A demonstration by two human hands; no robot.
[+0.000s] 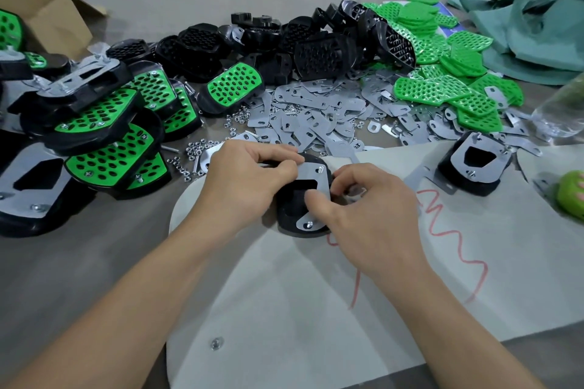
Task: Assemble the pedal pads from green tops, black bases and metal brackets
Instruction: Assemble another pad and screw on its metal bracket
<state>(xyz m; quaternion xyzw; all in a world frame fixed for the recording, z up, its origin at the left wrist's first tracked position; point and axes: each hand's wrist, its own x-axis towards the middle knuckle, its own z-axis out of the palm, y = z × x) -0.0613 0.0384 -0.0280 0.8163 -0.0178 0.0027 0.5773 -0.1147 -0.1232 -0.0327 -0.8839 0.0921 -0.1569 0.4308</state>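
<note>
1. Table (79, 262): grey work surface. A white sheet (284, 309) covers its near centre.
2. Finished pads (104, 123): heaped at the left.
3. Stock along the far side: black bases (319, 54) at centre, green tops (442, 88) at right, loose brackets (316, 117) in front of both.
4. Left hand (246, 180): fingers curled, pinching the pedal pad's upper left edge.
5. Right hand (373, 208): fingers curled round the pad's right edge, thumb pressed on its metal bracket.
6. Pedal pad (287, 215): underside up on the sheet's far edge, between both hands.
7. Metal bracket (316, 172): lies flat on the pad, with a screw (308, 225) at its near end.
8. Nuts (196, 148): scattered just beyond the left hand.
</note>
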